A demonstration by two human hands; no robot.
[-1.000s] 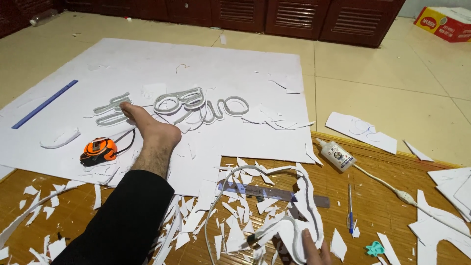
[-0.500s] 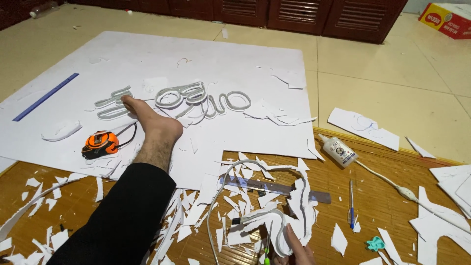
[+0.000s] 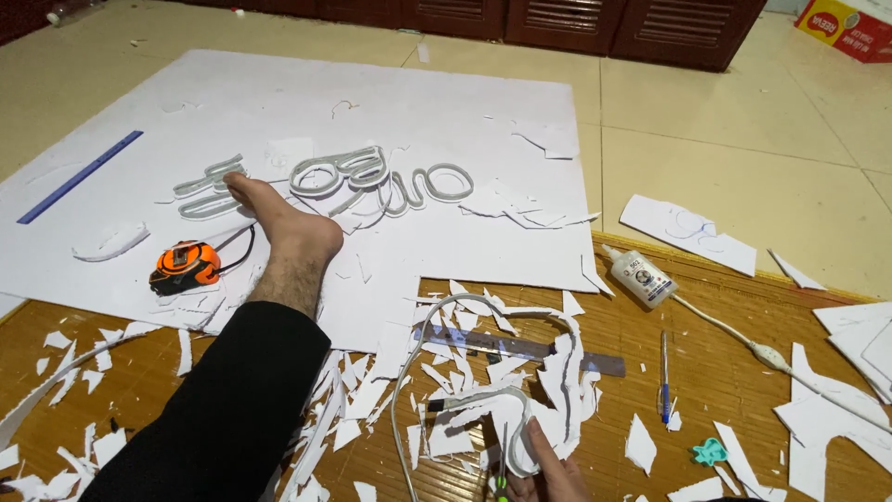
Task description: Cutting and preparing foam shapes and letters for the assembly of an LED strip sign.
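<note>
On bamboo mat, white board, tiled floor, hand grip unclear

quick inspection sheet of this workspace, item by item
surface: bamboo mat on a tiled floor, with a large white board lying partly over it
job's things: curved white strip, held at the bottom edge; raised white letter shapes on the board
clutter: white scraps across the mat, orange tape measure, glue bottle, blue pen, grey ruler, blue ruler, small teal piece
grippers: one hand grips the strip, which side cannot be told; no other hand seen; a bare foot rests on the board
cables: white cord with an inline switch, running right from the bottle
surroundings: dark wooden shutters, red box
</note>
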